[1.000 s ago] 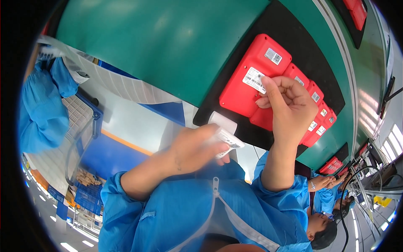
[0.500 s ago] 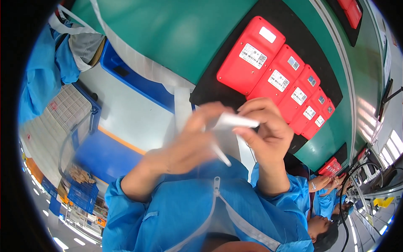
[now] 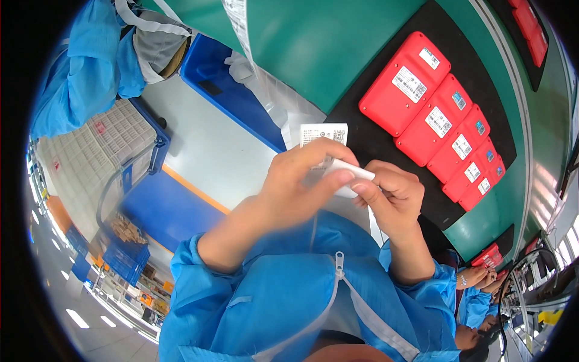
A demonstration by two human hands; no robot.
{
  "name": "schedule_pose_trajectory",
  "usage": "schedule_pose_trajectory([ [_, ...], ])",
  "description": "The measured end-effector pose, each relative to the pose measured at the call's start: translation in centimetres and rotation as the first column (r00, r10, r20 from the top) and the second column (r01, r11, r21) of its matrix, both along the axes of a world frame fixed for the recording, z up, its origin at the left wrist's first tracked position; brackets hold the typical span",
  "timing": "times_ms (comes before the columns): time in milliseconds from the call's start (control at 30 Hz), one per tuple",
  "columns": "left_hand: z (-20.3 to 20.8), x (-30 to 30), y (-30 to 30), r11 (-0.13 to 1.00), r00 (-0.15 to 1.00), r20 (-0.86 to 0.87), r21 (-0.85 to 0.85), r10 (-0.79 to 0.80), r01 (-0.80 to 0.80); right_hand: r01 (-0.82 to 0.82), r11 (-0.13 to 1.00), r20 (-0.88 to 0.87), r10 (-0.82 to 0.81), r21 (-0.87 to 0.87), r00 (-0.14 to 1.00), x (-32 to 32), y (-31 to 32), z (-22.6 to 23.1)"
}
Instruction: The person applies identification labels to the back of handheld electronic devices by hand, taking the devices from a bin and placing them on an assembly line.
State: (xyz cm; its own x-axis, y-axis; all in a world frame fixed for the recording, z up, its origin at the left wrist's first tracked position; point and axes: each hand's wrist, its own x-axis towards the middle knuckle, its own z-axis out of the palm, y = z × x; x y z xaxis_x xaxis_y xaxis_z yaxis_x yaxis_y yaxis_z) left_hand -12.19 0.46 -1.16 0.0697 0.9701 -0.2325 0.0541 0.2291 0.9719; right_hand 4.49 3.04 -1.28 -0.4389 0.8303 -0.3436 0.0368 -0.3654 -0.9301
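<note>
My left hand (image 3: 297,184) is closed on a strip of white printed labels (image 3: 324,131), its thumb and fingers pinching a folded part in front of my chest. One label with small print and a square code stands up behind the fingers. My right hand (image 3: 395,196) pinches the near end of the same strip, fingertips close to the left thumb. On the black mat (image 3: 362,136) just beyond, red flat cases (image 3: 405,84) lie in a row, each bearing white and silver stickers. Part of the strip is hidden behind my fingers.
The green table (image 3: 313,48) carries the mat. A pale backing band (image 3: 280,90) trails over its left edge above a blue bin (image 3: 220,84). White crates (image 3: 96,157) stand at left, near a person in a blue sleeve (image 3: 90,72). Another person's hands (image 3: 476,277) work at right.
My left hand has moved in toward the right and slowed, and a printed label now shows above it. The view has shifted, so the red cases appear farther right.
</note>
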Motion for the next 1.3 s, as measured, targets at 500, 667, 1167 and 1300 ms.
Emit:
schedule_pose_trajectory([
  [500, -0.6, 0.9, 3.1, 0.971, 0.985, 0.144, -0.234, 0.091, -0.056, 0.238, 0.970, -0.099, -0.241, -0.041, 0.965, -0.4, 2.4, -0.5],
  [667, 0.1, -0.4, 3.8, 0.789, 0.955, 0.283, -0.566, -0.088, 0.241, 0.373, 0.841, 0.076, -0.433, 0.392, 0.898, -0.2, 4.4, 0.0],
  [1167, -0.7, -0.8, 5.0, 0.724, 0.887, 0.418, -0.549, -0.196, 0.419, 0.559, 0.827, 0.361, -0.541, 0.064, 0.760, -0.8, 7.7, -0.2],
  [1300, -0.8, -0.9, 4.9, 0.730, 0.861, 0.480, -0.527, -0.166, 0.435, 0.564, 0.825, 0.375, -0.536, 0.042, 0.756, -1.0, 7.9, 0.0],
])
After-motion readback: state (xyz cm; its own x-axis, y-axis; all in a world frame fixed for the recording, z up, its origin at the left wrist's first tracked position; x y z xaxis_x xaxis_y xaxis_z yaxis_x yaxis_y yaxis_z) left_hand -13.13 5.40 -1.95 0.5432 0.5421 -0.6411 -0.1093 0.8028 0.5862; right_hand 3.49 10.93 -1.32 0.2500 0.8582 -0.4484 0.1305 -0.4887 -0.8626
